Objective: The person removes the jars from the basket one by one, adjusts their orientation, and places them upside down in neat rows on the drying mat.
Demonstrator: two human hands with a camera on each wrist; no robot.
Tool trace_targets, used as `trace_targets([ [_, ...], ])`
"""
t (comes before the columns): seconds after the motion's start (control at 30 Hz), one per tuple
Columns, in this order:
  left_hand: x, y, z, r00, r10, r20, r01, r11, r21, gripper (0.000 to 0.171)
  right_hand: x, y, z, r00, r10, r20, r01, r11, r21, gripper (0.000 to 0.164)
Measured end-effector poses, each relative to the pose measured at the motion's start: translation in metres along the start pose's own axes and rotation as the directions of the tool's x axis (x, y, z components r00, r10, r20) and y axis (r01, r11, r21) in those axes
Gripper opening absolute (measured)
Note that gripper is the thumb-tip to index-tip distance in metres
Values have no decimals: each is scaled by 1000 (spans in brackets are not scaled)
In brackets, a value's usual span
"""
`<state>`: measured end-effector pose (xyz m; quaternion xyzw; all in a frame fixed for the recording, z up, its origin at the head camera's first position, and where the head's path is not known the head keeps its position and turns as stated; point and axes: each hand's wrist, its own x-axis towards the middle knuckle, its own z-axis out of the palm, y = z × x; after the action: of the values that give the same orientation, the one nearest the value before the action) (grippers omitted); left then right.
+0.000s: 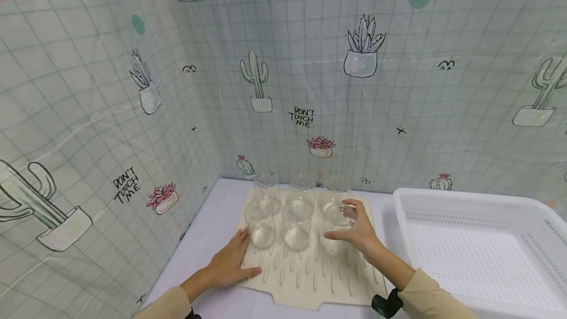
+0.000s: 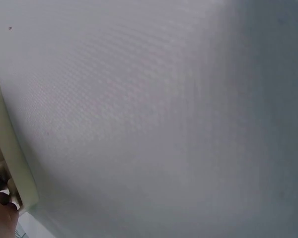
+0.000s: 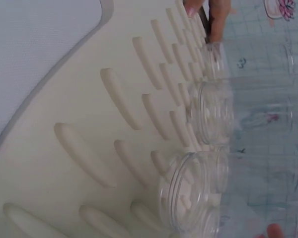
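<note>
Clear cylindrical jars stand upright in two rows of three on a beige draining mat [image 1: 301,279] with long oval ridges. My right hand [image 1: 361,230] surrounds the upper part of the front right jar [image 1: 332,242], thumb and fingers spread on opposite sides. In the right wrist view that jar [image 3: 188,193] rests on the mat, and a small gap shows beside the thumb. My left hand [image 1: 230,260] lies on the mat's left edge, fingertips beside the front left jar [image 1: 260,225]. The front middle jar [image 1: 297,225] stands between them. In the left wrist view, the left fingers [image 2: 0,191] appear at the mat's edge.
A white perforated plastic basket [image 1: 478,255] sits on the table to the right of the mat. White cloth [image 1: 199,225] covers the table. Behind and to the left hangs a grid-patterned curtain [image 1: 283,82] printed with cacti, close behind the back row of jars.
</note>
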<state>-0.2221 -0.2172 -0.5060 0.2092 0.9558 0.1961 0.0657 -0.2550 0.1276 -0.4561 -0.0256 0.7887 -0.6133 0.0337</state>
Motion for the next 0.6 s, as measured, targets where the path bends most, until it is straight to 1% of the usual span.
trace_targets([
  [0.13, 1, -2, 0, 1000, -9, 2, 9, 1000, 9, 97, 0, -3, -2, 1000, -20, 12, 19, 1000, 6, 93],
  [0.3, 0, -2, 1, 1000, -8, 1, 8, 1000, 6, 96, -1, -4, -7, 1000, -28, -3, 28, 1000, 6, 94],
  [0.37, -1, -2, 1, 1000, -8, -1, 8, 1000, 3, 97, -1, -6, -10, 999, -32, 0, 32, 999, 22, 95],
  [0.47, -2, -1, -2, 1000, -13, 12, 13, 1000, -20, 97, -2, -10, -16, 999, -40, 2, 40, 999, 34, 96],
  [0.6, -3, -4, -10, 999, -17, 43, 21, 996, -91, 98, -6, -19, -33, 999, -52, 6, 51, 998, 45, 95],
])
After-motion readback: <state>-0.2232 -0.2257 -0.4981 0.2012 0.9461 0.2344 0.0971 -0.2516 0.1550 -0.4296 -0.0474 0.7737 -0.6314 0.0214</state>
